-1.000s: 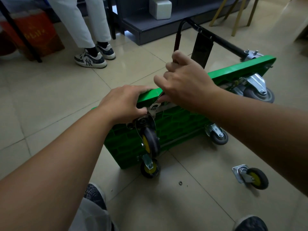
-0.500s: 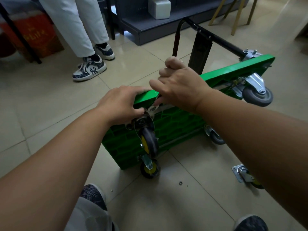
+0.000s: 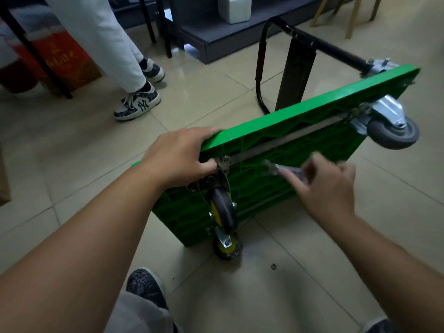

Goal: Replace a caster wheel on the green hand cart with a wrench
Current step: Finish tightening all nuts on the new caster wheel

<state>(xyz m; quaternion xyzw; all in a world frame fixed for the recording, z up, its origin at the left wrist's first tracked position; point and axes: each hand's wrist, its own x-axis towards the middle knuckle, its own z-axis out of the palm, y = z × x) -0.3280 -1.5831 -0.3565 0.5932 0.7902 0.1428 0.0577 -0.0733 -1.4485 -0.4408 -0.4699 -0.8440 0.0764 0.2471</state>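
Note:
The green hand cart [image 3: 300,150] stands on its side on the tiled floor, underside toward me. My left hand [image 3: 179,156] grips its upper near corner, just above a yellow-hubbed caster wheel [image 3: 222,209] mounted there. A second yellow caster [image 3: 227,246] sits below it near the floor. My right hand [image 3: 324,186], blurred, holds a silver wrench [image 3: 280,168] in front of the ribbed underside, to the right of the corner bolts [image 3: 225,159]. A larger grey caster [image 3: 394,129] is at the cart's far upper corner.
A small washer or nut [image 3: 273,266] lies on the floor by my feet. Another person's legs and sneakers [image 3: 138,104] stand at the back left. The cart's black handle [image 3: 300,42] lies behind, near a grey shelf base [image 3: 216,37] and a red box [image 3: 57,61].
My right hand has come away from the corner bolts and moved right and down with the wrench. The left hand keeps its grip on the corner. The loose caster at right is out of sight.

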